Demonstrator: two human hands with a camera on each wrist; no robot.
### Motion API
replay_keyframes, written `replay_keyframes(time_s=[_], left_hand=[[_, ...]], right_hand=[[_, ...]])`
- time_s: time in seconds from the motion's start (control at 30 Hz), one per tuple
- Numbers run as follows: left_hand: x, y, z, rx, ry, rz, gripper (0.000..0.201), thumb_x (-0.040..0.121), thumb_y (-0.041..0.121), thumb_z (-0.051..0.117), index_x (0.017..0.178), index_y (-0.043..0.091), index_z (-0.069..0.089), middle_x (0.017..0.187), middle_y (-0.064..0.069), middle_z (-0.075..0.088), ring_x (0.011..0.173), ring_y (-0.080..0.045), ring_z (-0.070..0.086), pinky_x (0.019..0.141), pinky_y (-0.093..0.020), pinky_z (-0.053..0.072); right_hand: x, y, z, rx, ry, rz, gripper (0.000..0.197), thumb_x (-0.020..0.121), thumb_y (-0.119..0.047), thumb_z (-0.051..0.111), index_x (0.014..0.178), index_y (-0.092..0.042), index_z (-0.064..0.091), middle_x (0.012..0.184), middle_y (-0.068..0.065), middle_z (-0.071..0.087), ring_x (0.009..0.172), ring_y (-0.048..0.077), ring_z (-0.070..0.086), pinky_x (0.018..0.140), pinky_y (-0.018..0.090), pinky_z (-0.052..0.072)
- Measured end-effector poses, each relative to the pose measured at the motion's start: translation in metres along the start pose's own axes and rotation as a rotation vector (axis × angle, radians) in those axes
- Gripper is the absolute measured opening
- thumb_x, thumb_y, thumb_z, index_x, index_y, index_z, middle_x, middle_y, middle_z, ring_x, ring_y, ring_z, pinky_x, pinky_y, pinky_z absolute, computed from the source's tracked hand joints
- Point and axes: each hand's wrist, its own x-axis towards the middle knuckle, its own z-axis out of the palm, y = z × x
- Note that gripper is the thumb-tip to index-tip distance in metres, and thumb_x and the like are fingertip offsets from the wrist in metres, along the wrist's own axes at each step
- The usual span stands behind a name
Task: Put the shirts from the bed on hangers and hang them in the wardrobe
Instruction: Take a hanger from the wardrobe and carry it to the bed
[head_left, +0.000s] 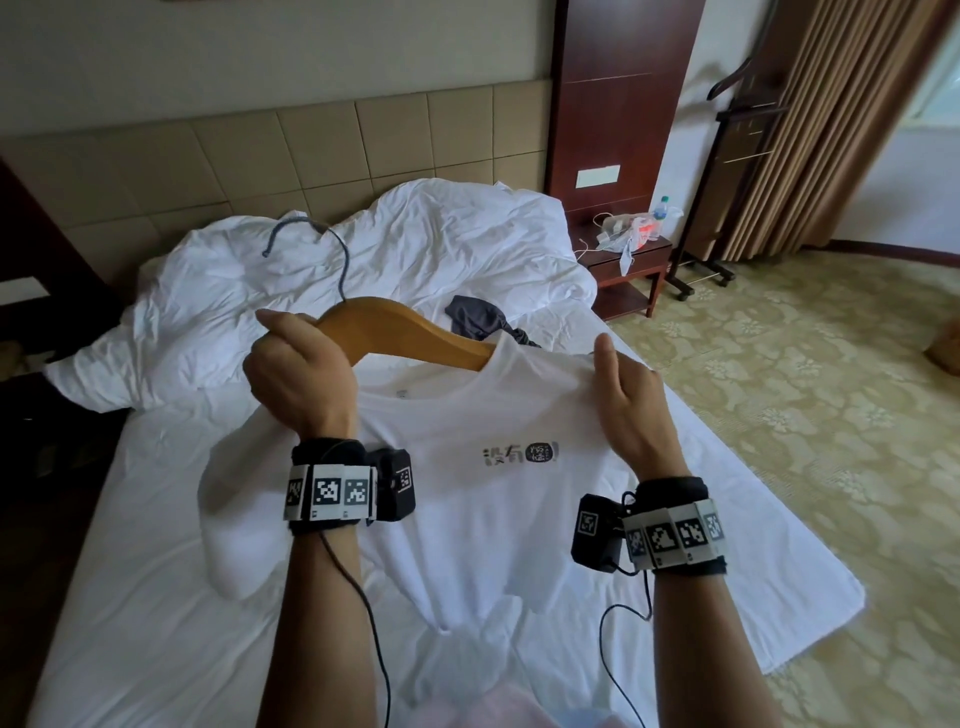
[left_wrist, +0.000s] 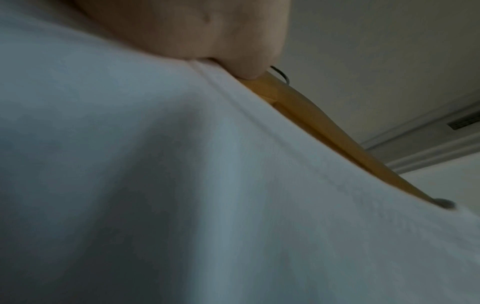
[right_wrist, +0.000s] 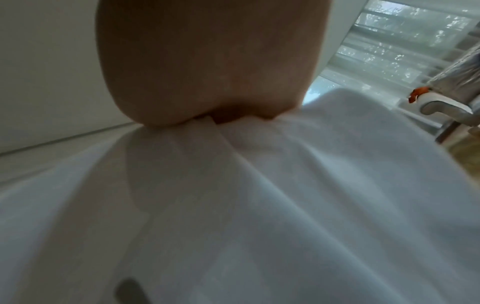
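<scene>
1. My left hand (head_left: 298, 374) grips one end of the wooden hanger (head_left: 410, 332), fingers curled round the wood together with the collar edge of the white T-shirt (head_left: 493, 499), held up over the bed (head_left: 156, 597).
2. My right hand (head_left: 626, 395) pinches the shirt's shoulder fabric, thumb up; the hanger's right arm is already inside the neck opening.
3. The metal hook (head_left: 317, 244) stands up on the far side, towards the rumpled white duvet (head_left: 363, 244).
4. The shirt's hem trails on the near sheet; a dark garment (head_left: 475, 319) lies further back on the bed.
5. A nightstand (head_left: 631, 270) stands to the far right of the bed.
</scene>
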Motion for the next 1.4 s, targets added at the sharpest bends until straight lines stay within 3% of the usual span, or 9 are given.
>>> replay_keyframes(time_s=[0.27,0.43,0.53,0.67,0.77,0.9,1.0,1.17,1.4], left_hand=[[0.013,-0.006,-0.001,-0.029,0.075,-0.092,0.058,0.112,0.028,0.027,0.105,-0.001,0.077,0.118,-0.027,0.070,0.119,-0.042,0.057,0.103,-0.039,0.040],[0.009,-0.006,0.000,0.012,0.061,-0.030,0.060,0.112,0.026,0.027,0.099,-0.002,0.078,0.110,-0.028,0.072,0.113,-0.043,0.059,0.097,-0.039,0.041],[0.002,-0.003,0.003,0.020,0.042,0.050,0.062,0.111,0.023,0.027,0.088,-0.003,0.078,0.096,-0.027,0.075,0.101,-0.045,0.064,0.088,-0.039,0.042],[-0.005,-0.001,0.012,0.012,0.033,0.127,0.069,0.108,0.030,0.024,0.079,-0.003,0.077,0.082,-0.026,0.074,0.088,-0.044,0.067,0.080,-0.039,0.045],[-0.005,-0.007,0.017,0.019,0.043,0.160,0.080,0.101,0.044,0.016,0.077,0.000,0.077,0.077,-0.024,0.074,0.084,-0.045,0.068,0.077,-0.042,0.048],[-0.009,-0.012,0.020,0.025,-0.009,0.221,0.078,0.101,0.042,0.016,0.074,0.001,0.077,0.071,-0.024,0.072,0.077,-0.047,0.067,0.071,-0.046,0.051],[-0.021,-0.006,0.025,0.047,-0.109,0.279,0.073,0.106,0.034,0.023,0.067,-0.003,0.073,0.065,-0.023,0.069,0.068,-0.045,0.065,0.063,-0.036,0.039],[-0.053,0.008,0.041,0.193,-0.254,0.462,0.033,0.097,0.005,0.064,0.067,-0.006,0.069,0.051,-0.020,0.062,0.048,-0.037,0.062,0.046,-0.029,0.040],[-0.071,0.015,0.046,-0.038,-0.523,0.433,0.063,0.109,0.037,0.027,0.061,0.015,0.062,0.060,-0.007,0.069,0.061,-0.023,0.066,0.059,-0.023,0.034]], right_hand=[[0.002,0.022,0.006,-0.118,0.113,0.235,0.060,0.111,-0.044,0.041,0.059,-0.018,0.028,0.053,-0.004,0.036,0.055,0.022,0.035,0.055,0.036,0.023],[0.012,0.041,0.006,-0.140,0.234,0.153,0.037,0.109,-0.037,0.046,0.083,-0.019,0.066,0.086,0.004,0.067,0.081,0.023,0.059,0.077,0.036,0.043],[0.013,0.010,0.000,-0.043,0.228,-0.013,0.036,0.112,-0.038,0.047,0.107,-0.014,0.074,0.105,-0.004,0.074,0.095,0.008,0.065,0.080,0.018,0.045],[0.009,-0.010,0.006,-0.138,0.062,-0.060,0.053,0.109,-0.051,0.046,0.065,-0.021,0.050,0.060,-0.007,0.054,0.057,0.013,0.051,0.055,0.034,0.038],[0.004,-0.002,0.010,-0.198,0.033,0.066,0.062,0.109,-0.052,0.041,0.058,-0.019,0.033,0.053,-0.003,0.040,0.053,0.019,0.040,0.054,0.036,0.025],[0.004,0.005,0.007,-0.217,0.068,0.043,0.039,0.108,-0.039,0.053,0.085,-0.012,0.070,0.090,0.006,0.073,0.085,0.025,0.066,0.071,0.038,0.049],[0.004,-0.023,0.011,-0.046,0.051,-0.122,0.024,0.107,-0.032,0.059,0.097,-0.017,0.075,0.098,-0.005,0.077,0.092,0.008,0.069,0.082,0.026,0.052],[-0.002,-0.075,0.026,0.130,-0.123,-0.161,0.048,0.103,-0.065,0.050,0.101,-0.022,0.071,0.091,-0.009,0.075,0.088,0.007,0.071,0.081,0.037,0.058],[-0.005,-0.081,0.026,0.106,0.107,0.055,0.073,0.082,-0.087,0.054,0.065,-0.017,0.053,0.055,-0.005,0.054,0.053,0.007,0.047,0.057,0.034,0.040]])
